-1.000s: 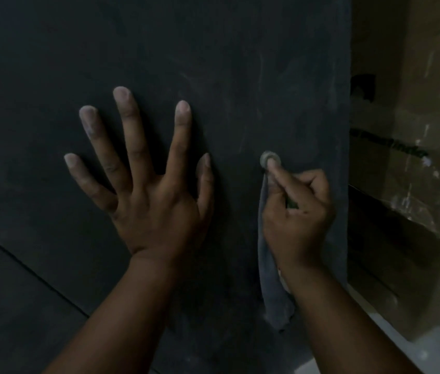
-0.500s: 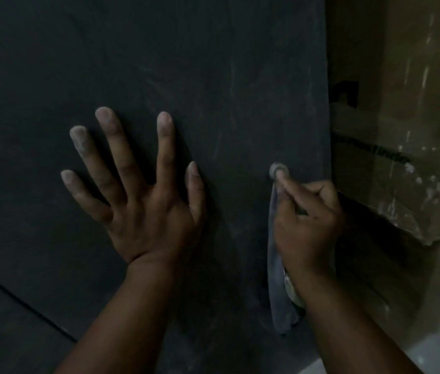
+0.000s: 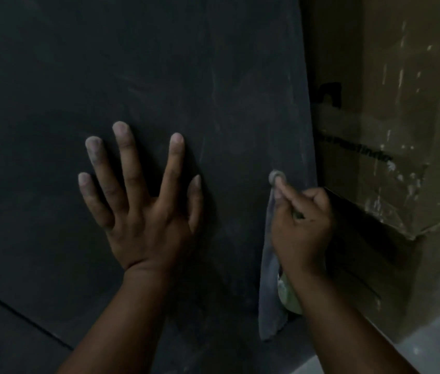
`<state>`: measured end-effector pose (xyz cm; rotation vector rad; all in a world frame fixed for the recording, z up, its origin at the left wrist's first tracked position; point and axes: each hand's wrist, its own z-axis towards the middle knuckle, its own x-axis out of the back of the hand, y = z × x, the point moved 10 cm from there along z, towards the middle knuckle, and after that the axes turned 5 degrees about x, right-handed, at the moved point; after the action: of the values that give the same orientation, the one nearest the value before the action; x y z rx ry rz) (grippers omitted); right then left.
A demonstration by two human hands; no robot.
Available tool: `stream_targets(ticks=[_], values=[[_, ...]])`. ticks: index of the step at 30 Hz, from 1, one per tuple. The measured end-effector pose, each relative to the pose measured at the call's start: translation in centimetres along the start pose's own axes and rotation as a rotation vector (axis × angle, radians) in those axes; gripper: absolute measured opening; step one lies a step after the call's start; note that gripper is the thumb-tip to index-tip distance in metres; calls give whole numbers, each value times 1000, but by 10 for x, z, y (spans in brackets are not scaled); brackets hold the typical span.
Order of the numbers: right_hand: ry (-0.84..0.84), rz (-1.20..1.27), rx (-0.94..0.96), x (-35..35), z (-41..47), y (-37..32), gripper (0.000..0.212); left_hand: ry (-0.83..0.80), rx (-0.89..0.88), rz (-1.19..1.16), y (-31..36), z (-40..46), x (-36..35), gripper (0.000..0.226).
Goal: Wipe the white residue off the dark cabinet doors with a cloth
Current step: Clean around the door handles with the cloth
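Left hand (image 3: 143,214) spread flat on dark matte cabinet door (image 3: 159,76); right hand (image 3: 301,225) fisted around grey cloth (image 3: 268,306), fingertip pressing near door's right edge

The left hand (image 3: 143,211) lay flat with fingers spread wide, palm pressed down, fingertips dusted pale. The right hand (image 3: 301,225) was curled into a loose fist, forefinger extended and pressing forward. Both forearms were bare, reaching up from the lower edge.

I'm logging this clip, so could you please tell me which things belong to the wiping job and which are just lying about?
Job: dark cabinet door; cloth; right hand holding it; left hand flat on the door.
Lying about: cardboard box.
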<state>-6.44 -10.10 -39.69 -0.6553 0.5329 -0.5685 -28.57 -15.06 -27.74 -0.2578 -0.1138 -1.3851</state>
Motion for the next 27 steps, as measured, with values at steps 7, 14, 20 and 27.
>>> stream_targets(ticks=[7, 14, 20, 27], values=[[-35, -31, 259, -25, 43, -43, 23, -10, 16, 5, 3, -2, -4, 65], [-113, -43, 286, -14, 30, -14, 21, -8, 29, 13, 3, -3, -5, 65], [51, -57, 100, 4, 51, 11, 19, 7, 53, 26, 6, -1, -3, 65], [79, -116, -41, 26, 12, 39, 21, -26, 58, 0, 18, 4, -4, 61]])
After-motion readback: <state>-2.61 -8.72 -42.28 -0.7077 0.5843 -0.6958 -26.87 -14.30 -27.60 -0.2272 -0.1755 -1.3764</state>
